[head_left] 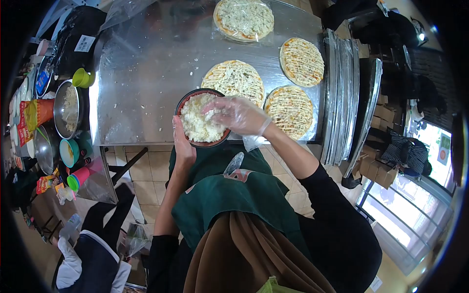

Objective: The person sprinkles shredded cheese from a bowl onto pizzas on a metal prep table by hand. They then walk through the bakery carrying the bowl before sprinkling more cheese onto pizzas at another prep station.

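Observation:
A dark-rimmed bowl (210, 144) with a reddish inside is at the near edge of the metal table, full of white grated cheese (198, 122). My left hand (185, 149) holds the bowl from its left side, the fingers lying along the wall. In a clear plastic glove, my right hand (243, 115) reaches in from the right, its fingers curled into the cheese. Just beyond the bowl lies a cheese-topped pizza (234, 78), partly covered by the bowl and my right hand. Two pizzas with sauce lines, a nearer one (289, 112) and a farther one (302, 62), lie to the right.
A plastic-wrapped pizza (244, 19) is at the table's (141, 73) far side. Stacked metal trays (340, 97) stand along the right edge. On the left are a steel bowl (59, 110), green cups (81, 78) and packets. Another person (95, 259) is at lower left.

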`<state>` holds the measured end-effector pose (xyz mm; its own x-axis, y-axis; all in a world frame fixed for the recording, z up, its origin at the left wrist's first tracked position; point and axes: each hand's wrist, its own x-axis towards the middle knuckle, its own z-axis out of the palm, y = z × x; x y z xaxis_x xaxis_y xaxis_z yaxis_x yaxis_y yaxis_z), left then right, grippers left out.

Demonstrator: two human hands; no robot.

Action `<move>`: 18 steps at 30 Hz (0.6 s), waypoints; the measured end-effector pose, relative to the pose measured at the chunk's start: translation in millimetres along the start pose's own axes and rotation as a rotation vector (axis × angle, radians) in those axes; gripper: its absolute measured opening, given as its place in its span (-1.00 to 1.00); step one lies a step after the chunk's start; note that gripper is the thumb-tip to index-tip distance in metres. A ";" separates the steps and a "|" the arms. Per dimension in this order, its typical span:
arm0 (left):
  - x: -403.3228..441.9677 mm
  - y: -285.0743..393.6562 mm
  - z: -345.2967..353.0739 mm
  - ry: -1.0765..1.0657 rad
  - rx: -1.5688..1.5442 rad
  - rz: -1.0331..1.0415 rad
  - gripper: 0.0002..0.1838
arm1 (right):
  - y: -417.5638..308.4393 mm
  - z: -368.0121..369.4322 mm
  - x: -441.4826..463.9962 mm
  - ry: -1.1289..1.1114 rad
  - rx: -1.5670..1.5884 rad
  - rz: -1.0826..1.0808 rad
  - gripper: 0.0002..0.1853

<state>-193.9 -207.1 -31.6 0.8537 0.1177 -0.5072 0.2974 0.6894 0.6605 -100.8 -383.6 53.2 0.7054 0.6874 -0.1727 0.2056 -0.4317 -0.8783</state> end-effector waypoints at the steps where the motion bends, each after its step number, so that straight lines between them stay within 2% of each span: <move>1: -0.4 0.7 2.5 0.000 0.000 -0.006 -0.34 | -1.3 6.6 1.4 0.045 -0.031 0.003 -0.76; 3: -2.2 0.9 5.4 0.004 -0.001 -0.018 -0.34 | -2.0 19.6 4.2 0.133 -0.090 0.011 -0.76; 4: -2.5 0.2 5.3 -0.002 -0.005 -0.017 -0.34 | -5.1 16.5 6.9 0.090 -0.060 0.023 -0.77; 7: -3.9 1.8 6.3 -0.017 -0.011 -0.014 -0.34 | -9.2 2.8 12.0 -0.039 0.594 0.180 -0.78; 8: -4.9 3.0 7.0 -0.019 -0.010 -0.014 -0.34 | -14.8 -4.6 12.6 -0.070 0.637 0.291 -0.76; 12: -3.3 3.0 4.2 -0.020 -0.007 -0.007 -0.34 | -9.0 -14.1 9.2 -0.081 0.930 0.349 -0.71; 15: -6.0 8.5 4.2 -0.006 -0.009 0.004 -0.34 | -12.1 -37.1 3.5 0.037 0.989 0.350 -0.72; 16: -8.7 14.3 6.6 0.001 -0.034 0.003 -0.41 | 1.4 -44.5 -0.2 0.071 0.969 0.339 -0.70; 18: -6.8 14.0 -5.4 0.024 -0.041 0.011 -0.41 | 24.8 -64.8 -9.0 0.130 0.879 0.380 -0.70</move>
<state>-197.7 -194.4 -21.9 0.8460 0.1426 -0.5138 0.2699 0.7165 0.6433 -58.1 -438.3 61.8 0.7007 0.4991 -0.5099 -0.5955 0.0156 -0.8032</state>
